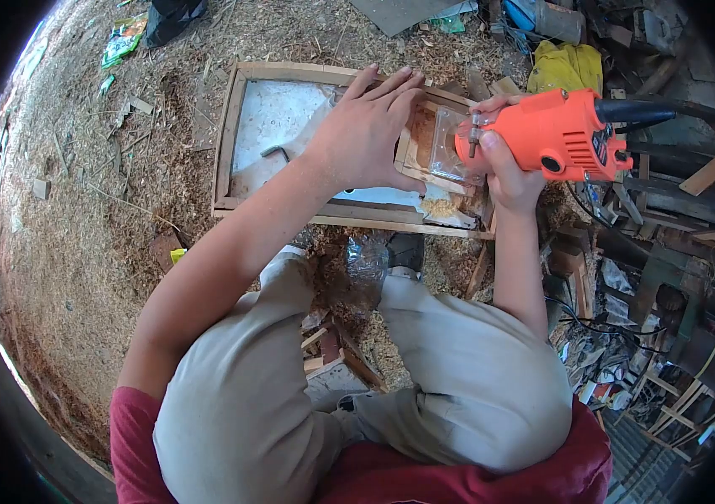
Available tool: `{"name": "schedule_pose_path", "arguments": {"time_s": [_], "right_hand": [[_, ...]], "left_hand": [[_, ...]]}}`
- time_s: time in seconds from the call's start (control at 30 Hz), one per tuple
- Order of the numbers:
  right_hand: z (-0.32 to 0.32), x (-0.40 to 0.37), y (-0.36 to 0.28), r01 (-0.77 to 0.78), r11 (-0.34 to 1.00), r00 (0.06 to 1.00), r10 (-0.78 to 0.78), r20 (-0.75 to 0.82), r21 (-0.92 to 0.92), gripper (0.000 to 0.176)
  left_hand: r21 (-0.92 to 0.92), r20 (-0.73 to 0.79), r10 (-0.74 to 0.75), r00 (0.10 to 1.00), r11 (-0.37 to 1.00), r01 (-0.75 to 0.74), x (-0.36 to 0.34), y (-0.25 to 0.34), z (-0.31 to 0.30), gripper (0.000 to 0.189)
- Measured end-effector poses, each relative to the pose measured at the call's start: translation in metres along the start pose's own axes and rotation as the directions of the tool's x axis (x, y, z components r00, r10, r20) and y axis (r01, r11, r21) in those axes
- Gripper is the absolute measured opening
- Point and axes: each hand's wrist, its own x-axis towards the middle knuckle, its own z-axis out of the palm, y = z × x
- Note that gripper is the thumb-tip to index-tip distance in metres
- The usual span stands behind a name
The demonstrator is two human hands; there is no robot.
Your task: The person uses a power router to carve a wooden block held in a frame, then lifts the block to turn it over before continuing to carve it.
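Observation:
My right hand (510,172) is wrapped around the front of an orange trim router (552,134), which lies tilted on its side. The router's clear plastic base (450,144) faces left, against or close beside a small wooden piece (418,139). Over that piece's left end my left hand (370,134) spreads wide, its thumb on the near side and its fingers reaching the far rail, bracing it. Both sit within a shallow wood-rimmed tray (315,220) with a whitish bottom. A black hex key (275,152) lies on the tray's bottom, left of my left wrist. The router's bit is not clearly visible.
Wood shavings (122,252) cover the ground. A yellow cloth (566,67) lies beyond the router, whose black cord (668,109) runs right. Wood scraps, cables and clutter (626,336) fill the right side. A green packet (122,40) lies far left. My bent knees are close below the tray.

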Motion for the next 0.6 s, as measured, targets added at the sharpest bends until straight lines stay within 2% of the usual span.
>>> {"name": "schedule_pose_path", "arguments": {"time_s": [0.2,0.3,0.6], "right_hand": [[0.0007,0.0031,0.0023,0.046,0.999,0.999,-0.046,-0.006,-0.026,0.041],[-0.0001,0.0024,-0.0002,-0.01,1.0,1.0,0.009,-0.008,-0.02,0.037],[-0.0036,0.0019,0.0061,-0.023,0.997,0.998,0.019,-0.057,-0.077,0.031]], "left_hand": [[0.012,0.012,0.003,1.0,1.0,-0.003,0.0,-0.0002,-0.0004,0.119],[0.005,0.001,0.004,1.0,1.0,-0.004,-0.0004,-0.0002,-0.0004,0.12],[-0.027,-0.025,0.012,1.0,1.0,-0.013,-0.0001,-0.0004,-0.0007,0.116]]}}
